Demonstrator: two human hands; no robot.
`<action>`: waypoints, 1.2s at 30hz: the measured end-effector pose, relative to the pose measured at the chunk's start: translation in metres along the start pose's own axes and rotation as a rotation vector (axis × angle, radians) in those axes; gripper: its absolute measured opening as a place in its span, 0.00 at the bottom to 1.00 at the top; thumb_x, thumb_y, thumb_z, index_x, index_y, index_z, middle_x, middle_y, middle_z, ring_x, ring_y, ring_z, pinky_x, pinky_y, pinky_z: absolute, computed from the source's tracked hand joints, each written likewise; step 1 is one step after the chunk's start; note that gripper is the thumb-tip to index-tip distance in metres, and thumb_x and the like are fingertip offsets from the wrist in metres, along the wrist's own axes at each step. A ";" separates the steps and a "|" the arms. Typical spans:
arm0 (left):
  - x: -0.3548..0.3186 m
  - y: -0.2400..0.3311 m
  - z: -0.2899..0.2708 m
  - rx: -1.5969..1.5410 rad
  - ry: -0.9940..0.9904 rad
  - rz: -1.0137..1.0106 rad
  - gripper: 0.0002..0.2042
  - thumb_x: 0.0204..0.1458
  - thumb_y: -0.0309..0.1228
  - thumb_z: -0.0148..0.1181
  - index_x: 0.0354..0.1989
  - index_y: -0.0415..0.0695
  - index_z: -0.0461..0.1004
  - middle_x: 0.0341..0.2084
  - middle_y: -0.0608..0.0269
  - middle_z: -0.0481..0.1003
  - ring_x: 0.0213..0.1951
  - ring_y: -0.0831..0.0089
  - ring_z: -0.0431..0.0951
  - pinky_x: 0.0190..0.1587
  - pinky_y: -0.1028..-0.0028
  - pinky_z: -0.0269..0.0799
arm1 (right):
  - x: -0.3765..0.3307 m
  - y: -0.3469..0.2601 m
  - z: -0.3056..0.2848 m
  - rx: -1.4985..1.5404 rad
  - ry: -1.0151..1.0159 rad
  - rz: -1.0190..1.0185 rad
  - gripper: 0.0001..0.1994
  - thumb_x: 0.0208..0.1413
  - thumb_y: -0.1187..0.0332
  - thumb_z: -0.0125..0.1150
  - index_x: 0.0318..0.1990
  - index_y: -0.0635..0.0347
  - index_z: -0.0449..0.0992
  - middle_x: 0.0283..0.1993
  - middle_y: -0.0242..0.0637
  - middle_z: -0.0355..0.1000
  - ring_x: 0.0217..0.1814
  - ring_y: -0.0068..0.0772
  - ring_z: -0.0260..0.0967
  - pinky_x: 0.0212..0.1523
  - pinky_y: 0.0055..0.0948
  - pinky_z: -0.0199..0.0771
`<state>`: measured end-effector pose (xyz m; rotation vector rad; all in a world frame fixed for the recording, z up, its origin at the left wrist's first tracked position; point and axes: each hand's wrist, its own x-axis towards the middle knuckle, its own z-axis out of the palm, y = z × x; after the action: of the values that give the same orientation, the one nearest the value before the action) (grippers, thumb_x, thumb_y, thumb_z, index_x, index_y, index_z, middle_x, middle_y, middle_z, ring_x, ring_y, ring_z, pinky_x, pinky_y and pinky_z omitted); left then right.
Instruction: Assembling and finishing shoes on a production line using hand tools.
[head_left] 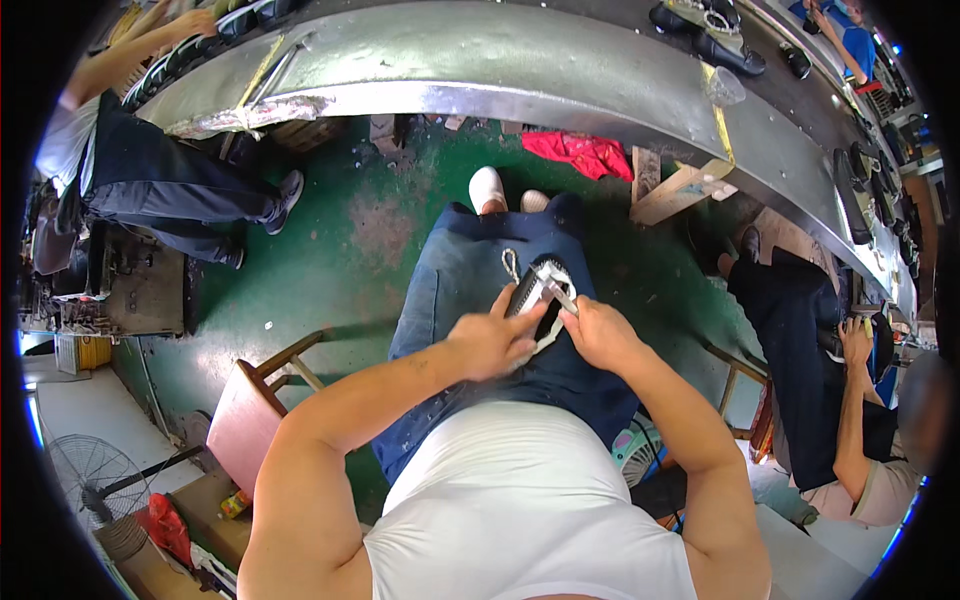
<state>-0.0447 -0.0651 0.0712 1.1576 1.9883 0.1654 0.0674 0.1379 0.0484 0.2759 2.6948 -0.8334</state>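
Note:
A dark shoe upper (524,291) with a white lining and a pale beaded strap loop (511,263) rests on my lap, over blue cloth. On its left side my left hand (490,343) grips the edge, fingers somewhat blurred. My right hand (603,335) closes around the handle of a small hammer-like tool (557,287). The tool's pale metal head lies against the shoe's far end; its exact kind is hard to make out. Part of the shoe's near end is covered by my left fingers.
A long metal-edged workbench (420,98) curves across the far side, bearing several shoes (725,50). Red cloth (580,155) lies on the green floor. Co-workers sit at left and right. A stool (250,405) and a fan (95,490) stand at left.

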 end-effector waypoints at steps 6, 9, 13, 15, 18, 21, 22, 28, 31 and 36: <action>-0.003 -0.040 0.103 -0.837 0.385 -0.134 0.32 0.68 0.44 0.43 0.73 0.36 0.47 0.66 0.33 0.59 0.65 0.44 0.66 0.66 0.65 0.61 | -0.007 -0.014 -0.021 0.128 -0.111 0.022 0.19 0.68 0.56 0.48 0.37 0.68 0.69 0.32 0.60 0.74 0.37 0.64 0.73 0.38 0.54 0.71; -0.004 -0.033 0.083 -0.824 0.373 -0.135 0.33 0.67 0.44 0.47 0.73 0.35 0.49 0.60 0.30 0.66 0.64 0.44 0.67 0.66 0.64 0.61 | -0.026 -0.025 0.001 0.393 -0.029 -0.063 0.19 0.69 0.56 0.47 0.38 0.68 0.69 0.33 0.61 0.74 0.38 0.64 0.73 0.39 0.54 0.70; -0.008 -0.035 0.079 -0.812 0.291 -0.137 0.33 0.65 0.38 0.52 0.73 0.36 0.48 0.63 0.34 0.66 0.65 0.53 0.67 0.67 0.66 0.60 | -0.025 -0.033 0.013 0.100 -0.222 -0.023 0.21 0.68 0.55 0.47 0.41 0.69 0.71 0.35 0.58 0.76 0.39 0.62 0.74 0.41 0.53 0.73; -0.009 -0.039 0.078 -0.828 0.285 -0.104 0.34 0.65 0.36 0.54 0.74 0.36 0.47 0.62 0.35 0.66 0.65 0.53 0.67 0.67 0.67 0.60 | -0.034 -0.040 0.015 0.157 -0.081 -0.130 0.21 0.68 0.55 0.47 0.40 0.69 0.71 0.35 0.57 0.76 0.39 0.61 0.74 0.41 0.53 0.73; -0.012 -0.039 0.078 -0.867 0.278 -0.032 0.41 0.60 0.39 0.60 0.74 0.36 0.44 0.60 0.31 0.67 0.62 0.47 0.70 0.65 0.63 0.63 | -0.038 -0.044 0.018 0.092 -0.087 -0.164 0.21 0.68 0.55 0.48 0.39 0.69 0.72 0.35 0.56 0.76 0.38 0.60 0.75 0.40 0.52 0.73; -0.007 -0.038 0.063 -0.691 0.271 -0.024 0.46 0.53 0.38 0.66 0.74 0.35 0.43 0.57 0.31 0.70 0.59 0.46 0.72 0.62 0.62 0.67 | -0.039 -0.030 0.014 0.000 -0.173 -0.137 0.20 0.68 0.55 0.49 0.38 0.67 0.72 0.34 0.54 0.76 0.38 0.60 0.75 0.39 0.50 0.73; -0.014 -0.031 0.043 -0.643 0.174 -0.092 0.47 0.51 0.37 0.68 0.73 0.36 0.43 0.55 0.30 0.71 0.58 0.45 0.73 0.61 0.62 0.68 | -0.046 -0.027 0.012 0.142 -0.167 -0.076 0.20 0.68 0.55 0.49 0.38 0.67 0.72 0.33 0.54 0.76 0.38 0.60 0.75 0.39 0.50 0.73; -0.048 -0.018 -0.017 -0.509 0.606 -0.025 0.40 0.43 0.28 0.73 0.65 0.40 0.56 0.45 0.41 0.79 0.47 0.53 0.82 0.51 0.64 0.76 | -0.070 0.006 0.006 0.613 -0.012 0.170 0.19 0.69 0.57 0.48 0.38 0.67 0.75 0.27 0.40 0.76 0.29 0.34 0.76 0.35 0.32 0.74; -0.043 -0.008 -0.050 -0.595 0.766 0.091 0.38 0.41 0.25 0.75 0.61 0.41 0.58 0.45 0.46 0.79 0.47 0.62 0.82 0.50 0.67 0.77 | -0.075 0.014 0.005 0.698 0.008 0.297 0.18 0.69 0.58 0.50 0.38 0.66 0.75 0.26 0.39 0.76 0.29 0.30 0.75 0.35 0.31 0.74; 0.018 -0.004 -0.068 -1.206 0.728 0.236 0.28 0.51 0.28 0.71 0.57 0.37 0.64 0.45 0.54 0.75 0.45 0.73 0.77 0.48 0.71 0.76 | -0.079 0.014 0.003 1.075 0.063 0.202 0.12 0.65 0.64 0.55 0.44 0.66 0.73 0.32 0.34 0.75 0.32 0.25 0.72 0.36 0.28 0.74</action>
<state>-0.0992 -0.0353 0.1044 0.4960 1.7209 1.8199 0.1456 0.1404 0.0661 0.7743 1.9399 -2.1235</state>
